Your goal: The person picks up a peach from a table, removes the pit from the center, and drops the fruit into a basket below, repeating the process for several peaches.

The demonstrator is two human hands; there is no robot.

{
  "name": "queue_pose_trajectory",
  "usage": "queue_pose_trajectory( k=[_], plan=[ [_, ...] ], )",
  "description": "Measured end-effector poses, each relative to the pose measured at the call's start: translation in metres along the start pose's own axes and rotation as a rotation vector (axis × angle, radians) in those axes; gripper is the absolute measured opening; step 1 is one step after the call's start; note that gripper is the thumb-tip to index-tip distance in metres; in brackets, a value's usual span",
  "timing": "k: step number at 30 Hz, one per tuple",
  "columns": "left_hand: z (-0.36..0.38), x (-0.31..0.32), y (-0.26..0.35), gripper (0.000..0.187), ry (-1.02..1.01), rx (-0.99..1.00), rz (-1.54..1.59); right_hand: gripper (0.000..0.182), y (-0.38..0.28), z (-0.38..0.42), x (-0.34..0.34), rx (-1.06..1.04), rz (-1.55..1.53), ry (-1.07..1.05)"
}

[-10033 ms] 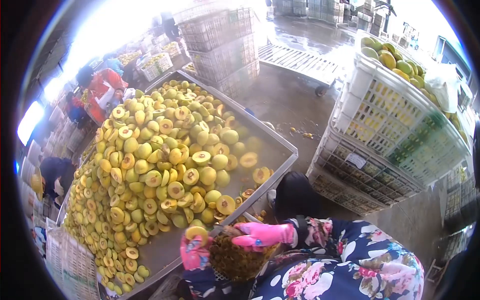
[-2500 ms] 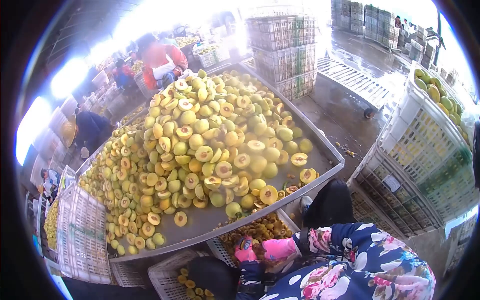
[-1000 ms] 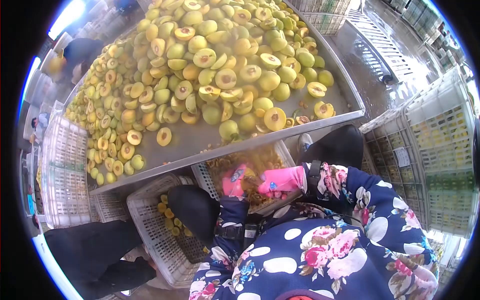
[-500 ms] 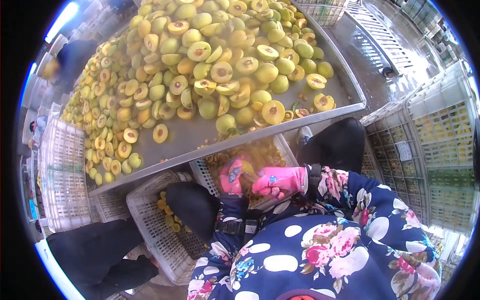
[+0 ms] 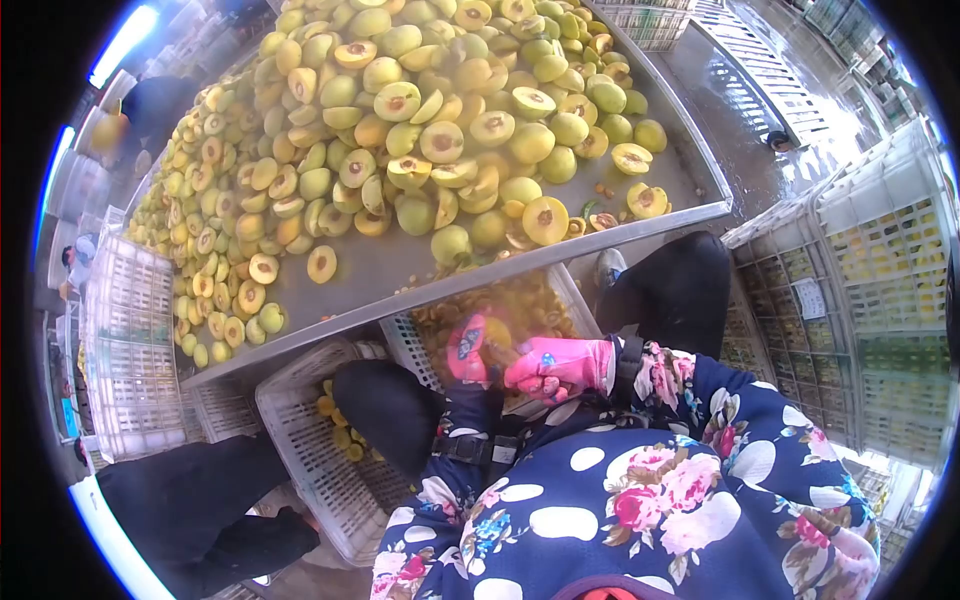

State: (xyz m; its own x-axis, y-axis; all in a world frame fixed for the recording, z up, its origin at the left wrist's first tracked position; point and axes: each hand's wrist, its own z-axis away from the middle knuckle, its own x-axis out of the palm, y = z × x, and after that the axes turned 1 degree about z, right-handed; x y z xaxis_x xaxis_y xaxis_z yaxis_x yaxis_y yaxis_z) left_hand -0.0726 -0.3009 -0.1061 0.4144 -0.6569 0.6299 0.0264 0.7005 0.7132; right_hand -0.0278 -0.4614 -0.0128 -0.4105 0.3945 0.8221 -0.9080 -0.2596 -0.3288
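Both hands wear pink gloves and are close together over a white crate (image 5: pixel 405 350) filled with yellowish-brown scraps. My left hand (image 5: pixel 467 348) is closed around a yellow peach half (image 5: pixel 497 332), which is partly blurred. Just to its right, my right hand (image 5: pixel 562 366) has its fingers curled in towards the fruit. A small brownish shape shows between the hands, but I cannot make out what the right fingers grip. Ahead, a metal table (image 5: pixel 330 295) bears a large heap of peach halves (image 5: pixel 440 142), several with the pit side facing up.
Left of my knee stands another white crate (image 5: pixel 290 430) with some yellow pieces inside. Stacked crates (image 5: pixel 850 290) rise on the right, more crates (image 5: pixel 130 340) on the left. The metal table edge (image 5: pixel 480 275) runs just beyond my hands. A person's dark trouser leg (image 5: pixel 190 490) is at lower left.
My left hand has shifted slightly and its glove is turned a little differently around the peach half. The right hand stays almost in place. The heap looks the same.
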Motion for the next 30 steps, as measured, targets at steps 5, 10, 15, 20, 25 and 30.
queue_pose_trajectory(
  k=[5, 10, 15, 20, 25, 30],
  plan=[
    [0.007, 0.018, 0.008, 0.030, 0.019, 0.111, 0.022, 0.019, 0.005, -0.002, 0.002, -0.083, -0.058, -0.039],
    [0.002, 0.022, 0.009, 0.020, 0.181, 0.093, 0.022, 0.025, 0.005, 0.001, 0.017, -0.138, -0.028, 0.036],
    [0.002, 0.025, 0.009, 0.025, 0.076, 0.091, -0.050, 0.030, 0.009, 0.001, 0.017, -0.122, -0.056, 0.085],
    [0.003, 0.031, 0.010, 0.023, 0.168, -0.020, -0.075, 0.033, 0.006, -0.001, 0.024, -0.114, -0.043, 0.155],
    [0.003, 0.028, 0.009, 0.033, 0.165, 0.053, -0.139, 0.031, 0.011, -0.002, 0.027, -0.164, 0.035, 0.226],
    [0.009, 0.045, 0.024, 0.032, 0.039, 0.093, -0.078, 0.021, 0.015, 0.001, 0.031, -0.160, -0.109, 0.109]
  ],
)
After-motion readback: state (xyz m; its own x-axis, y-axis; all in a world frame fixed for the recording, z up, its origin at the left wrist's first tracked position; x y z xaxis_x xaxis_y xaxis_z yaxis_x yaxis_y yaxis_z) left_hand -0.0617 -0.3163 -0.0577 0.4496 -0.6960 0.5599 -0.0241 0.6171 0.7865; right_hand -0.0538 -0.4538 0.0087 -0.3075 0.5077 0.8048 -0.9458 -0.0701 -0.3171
